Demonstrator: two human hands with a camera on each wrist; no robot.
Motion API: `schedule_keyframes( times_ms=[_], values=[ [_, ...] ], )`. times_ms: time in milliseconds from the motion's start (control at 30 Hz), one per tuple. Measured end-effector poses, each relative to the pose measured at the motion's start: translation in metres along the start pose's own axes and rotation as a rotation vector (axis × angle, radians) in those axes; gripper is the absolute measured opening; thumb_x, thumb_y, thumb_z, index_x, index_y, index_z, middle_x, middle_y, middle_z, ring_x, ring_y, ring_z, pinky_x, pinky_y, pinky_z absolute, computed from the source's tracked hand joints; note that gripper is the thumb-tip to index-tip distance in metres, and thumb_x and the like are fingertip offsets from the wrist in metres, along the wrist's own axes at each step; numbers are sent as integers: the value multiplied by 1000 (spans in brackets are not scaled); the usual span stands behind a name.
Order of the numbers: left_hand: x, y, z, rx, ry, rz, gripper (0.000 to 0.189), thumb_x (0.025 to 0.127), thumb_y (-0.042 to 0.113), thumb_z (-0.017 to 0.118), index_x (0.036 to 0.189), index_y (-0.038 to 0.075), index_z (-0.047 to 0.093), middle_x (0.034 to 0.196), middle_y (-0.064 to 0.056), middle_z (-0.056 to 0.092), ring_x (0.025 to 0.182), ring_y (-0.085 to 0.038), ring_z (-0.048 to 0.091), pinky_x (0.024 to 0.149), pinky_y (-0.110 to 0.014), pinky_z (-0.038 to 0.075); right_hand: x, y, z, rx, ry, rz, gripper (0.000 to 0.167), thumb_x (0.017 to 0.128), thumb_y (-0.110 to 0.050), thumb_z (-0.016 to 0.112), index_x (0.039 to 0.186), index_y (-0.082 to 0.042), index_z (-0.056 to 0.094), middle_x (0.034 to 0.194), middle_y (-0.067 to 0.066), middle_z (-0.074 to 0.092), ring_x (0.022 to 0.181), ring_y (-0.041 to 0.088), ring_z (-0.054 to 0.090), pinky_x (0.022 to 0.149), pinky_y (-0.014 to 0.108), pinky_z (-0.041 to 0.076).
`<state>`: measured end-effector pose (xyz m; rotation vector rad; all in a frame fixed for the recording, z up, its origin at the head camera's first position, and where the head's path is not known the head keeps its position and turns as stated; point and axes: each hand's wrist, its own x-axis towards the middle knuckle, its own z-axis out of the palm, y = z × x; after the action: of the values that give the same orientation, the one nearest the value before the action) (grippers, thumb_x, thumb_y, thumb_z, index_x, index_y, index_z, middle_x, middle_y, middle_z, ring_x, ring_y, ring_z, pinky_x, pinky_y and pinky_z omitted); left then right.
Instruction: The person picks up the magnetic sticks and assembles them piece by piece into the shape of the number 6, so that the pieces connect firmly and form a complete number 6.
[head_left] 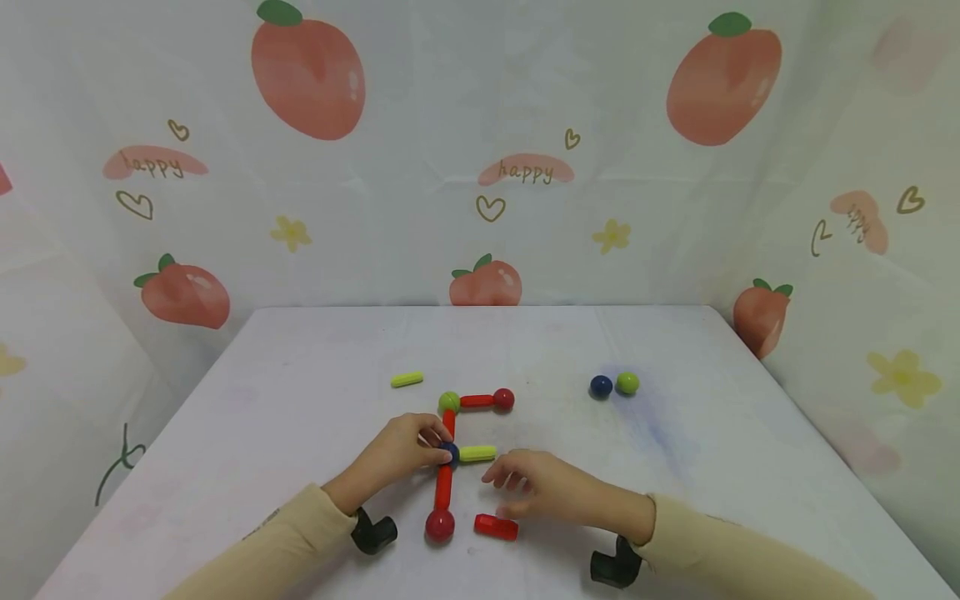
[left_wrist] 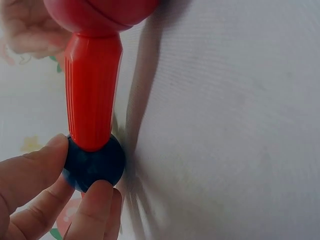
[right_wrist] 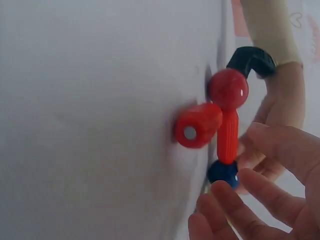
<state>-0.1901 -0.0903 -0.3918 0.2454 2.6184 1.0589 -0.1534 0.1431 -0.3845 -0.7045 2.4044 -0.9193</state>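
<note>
Left hand [head_left: 402, 446]: I see it pinch the blue ball [left_wrist: 95, 164] between two red rods [head_left: 444, 487].
Right hand [head_left: 553, 490]: I see fingers loosely spread near the yellow rod [head_left: 477, 453].
Loose red rod [head_left: 496, 527]: on the tabletop [head_left: 750, 467], near that hand.

Room on the table's right side, a crowded centre.
In the head view, you can pass over the table [head_left: 750, 433] above the right sleeve [head_left: 735, 537], below the navy ball [head_left: 601, 387] and lime ball [head_left: 627, 383]. At the centre, the left hand [head_left: 405, 446], pinching the blue ball [left_wrist: 95, 167], blocks you from the left; the yellow rod [head_left: 477, 453] juts right, toward the right hand [head_left: 555, 487]. Lower centre, the loose red rod [head_left: 496, 527] and lower red ball [head_left: 440, 526] leave you a narrow gap between them. Higher up, the upper red ball [head_left: 504, 400] stands in your way.
</note>
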Motion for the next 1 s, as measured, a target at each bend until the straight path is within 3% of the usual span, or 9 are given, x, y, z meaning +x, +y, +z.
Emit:
schedule_keyframes(
  times_ms=[200,433,733,1000],
  values=[
    [-1,0,-1,6,3,-1,16,76,18,76,88,17,65,87,0,64,78,-13,57,63,-25,49,-2,0,10,1,-40,-7,29,78,-22,74,106,-19,64,91,-10,62,82,3,52,73,16,47],
    [-1,1,-1,-6,3,-11,17,76,18,77,89,16,65,86,-1,63,77,-13,57,63,-25,49,1,0,20,-133,-64,-52,26,78,-17,74,101,-23,66,82,-15,55,68,-3,49,65,13,44],
    [-1,2,0,-16,7,0,16,75,16,77,87,16,65,85,-1,63,76,-13,57,64,-25,50,4,-10,18,-170,-43,-42,25,79,-17,73,102,-24,68,84,-16,58,72,-5,51,68,12,47],
    [-2,2,0,-13,8,-13,16,76,17,76,88,17,65,85,-1,63,76,-13,57,64,-25,51,8,-16,19,-205,-38,-84,26,78,-14,74,102,-25,69,83,-15,60,72,-4,51,67,11,46]
  ],
)
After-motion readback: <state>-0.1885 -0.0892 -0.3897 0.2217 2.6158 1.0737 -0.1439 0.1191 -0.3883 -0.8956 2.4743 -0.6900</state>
